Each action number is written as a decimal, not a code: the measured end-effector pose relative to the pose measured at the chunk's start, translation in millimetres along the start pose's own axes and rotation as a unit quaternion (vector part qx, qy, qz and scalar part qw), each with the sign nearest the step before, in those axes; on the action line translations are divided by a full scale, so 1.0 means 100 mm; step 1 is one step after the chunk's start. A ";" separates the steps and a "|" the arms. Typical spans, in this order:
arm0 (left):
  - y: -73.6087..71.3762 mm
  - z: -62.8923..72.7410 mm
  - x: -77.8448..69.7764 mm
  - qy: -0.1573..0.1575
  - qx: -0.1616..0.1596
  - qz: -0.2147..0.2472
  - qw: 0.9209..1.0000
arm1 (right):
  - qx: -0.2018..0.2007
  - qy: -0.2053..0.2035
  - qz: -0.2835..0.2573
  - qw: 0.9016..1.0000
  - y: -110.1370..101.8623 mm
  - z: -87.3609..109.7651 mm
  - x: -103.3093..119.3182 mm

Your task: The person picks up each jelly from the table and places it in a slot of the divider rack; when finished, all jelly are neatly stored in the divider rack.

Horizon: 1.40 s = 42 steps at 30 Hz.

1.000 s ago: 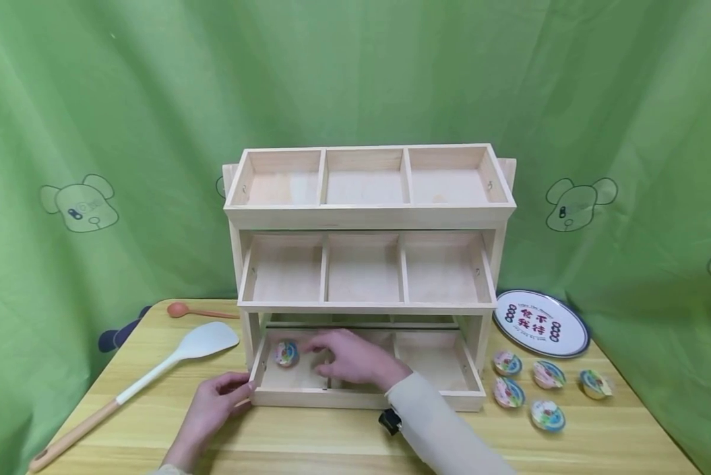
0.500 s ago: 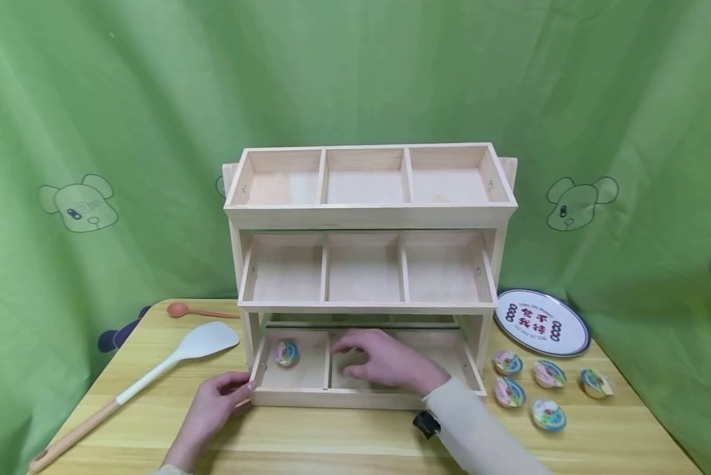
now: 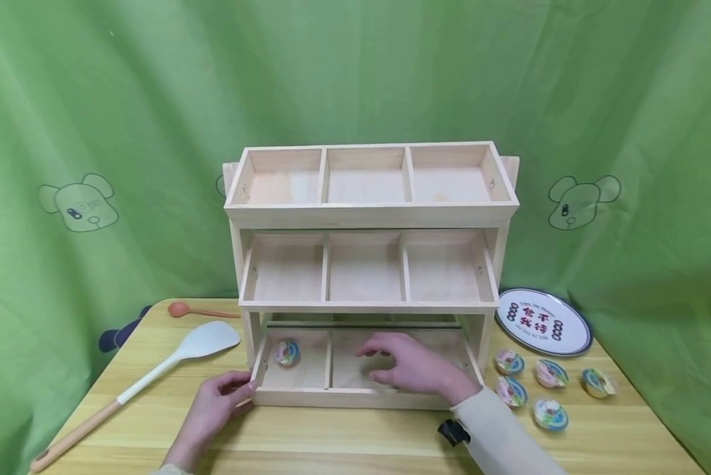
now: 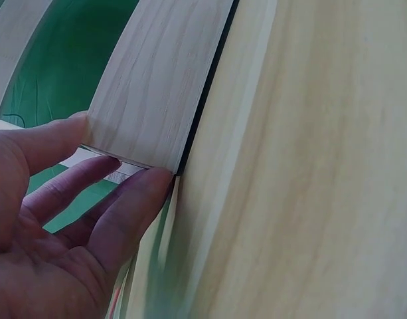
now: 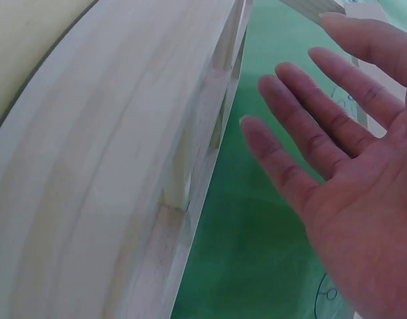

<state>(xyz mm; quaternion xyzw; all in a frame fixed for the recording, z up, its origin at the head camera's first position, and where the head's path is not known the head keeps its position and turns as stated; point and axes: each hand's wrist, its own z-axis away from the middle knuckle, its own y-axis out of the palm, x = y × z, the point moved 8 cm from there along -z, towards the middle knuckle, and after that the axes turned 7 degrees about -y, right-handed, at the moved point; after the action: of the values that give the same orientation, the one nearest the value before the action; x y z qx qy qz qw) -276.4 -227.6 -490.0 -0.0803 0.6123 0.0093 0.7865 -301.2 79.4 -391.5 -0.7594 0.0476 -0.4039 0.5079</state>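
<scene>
In the head view, my left hand (image 3: 217,406) holds the front left corner of the bottom tray (image 3: 361,398) of a pale wooden three-tier rack. The left wrist view shows the thumb at the upper edge of the tray's front board (image 4: 160,80) and fingertips at its end and lower corner. My right hand (image 3: 411,366) hovers over the bottom tray's middle and right compartments, fingers spread and holding nothing; its bare palm faces the right wrist camera. One small jelly cup (image 3: 287,353) with a colourful printed lid sits in the bottom left compartment.
Several more jelly cups (image 3: 550,414) stand on the wooden table right of the rack, in front of an oval plate (image 3: 543,322) with red lettering. A white spatula (image 3: 207,340) with a wooden handle and a small reddish spoon (image 3: 179,309) lie on the left. A green curtain (image 3: 355,72) hangs behind.
My right hand has moved right, away from the jelly cup in the left compartment, across the middle one. The left hand and that cup stay in place.
</scene>
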 end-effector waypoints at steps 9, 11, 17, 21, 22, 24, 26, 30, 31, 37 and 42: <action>0.01 0.00 0.01 0.001 0.003 0.005 1.000 | -0.013 -0.019 -0.008 1.000 -0.05 0.17 -0.06; 0.01 0.00 0.01 0.002 0.004 0.005 1.000 | -0.019 -0.017 -0.009 1.000 -0.07 0.20 -0.08; 0.00 -0.01 0.02 0.001 0.004 0.006 1.000 | -0.028 -0.004 -0.012 1.000 -0.10 0.30 -0.15; 0.00 -0.01 0.02 0.004 0.007 0.007 1.000 | -0.040 0.003 -0.008 0.999 -0.18 0.40 -0.19; 0.01 -0.01 0.02 0.006 0.008 0.006 1.000 | -0.044 0.004 -0.008 0.999 -0.20 0.43 -0.20; 0.00 -0.01 0.02 0.008 0.009 0.005 1.000 | -0.052 0.006 0.001 0.999 -0.25 0.49 -0.22; 0.00 -0.01 0.02 0.009 0.009 0.005 1.000 | -0.057 0.006 0.009 0.998 -0.29 0.54 -0.25; 0.00 -0.01 0.02 0.006 0.009 0.006 1.000 | -0.059 0.017 0.018 0.998 -0.35 0.63 -0.29; 0.00 -0.01 0.02 0.006 0.010 0.007 1.000 | -0.061 0.018 0.020 0.998 -0.36 0.65 -0.30; 0.00 0.00 0.02 0.005 0.007 0.009 1.000 | -0.066 0.020 0.023 0.997 -0.39 0.73 -0.33; 0.00 0.01 0.01 0.005 0.008 0.010 1.000 | -0.071 0.018 0.018 0.997 -0.41 0.79 -0.33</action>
<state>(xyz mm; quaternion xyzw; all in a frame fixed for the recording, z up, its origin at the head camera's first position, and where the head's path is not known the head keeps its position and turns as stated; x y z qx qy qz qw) -275.6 -227.7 -490.6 -0.0679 0.6172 0.0125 0.7838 -284.9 173.3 -389.6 -0.7853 0.0993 -0.4038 0.4587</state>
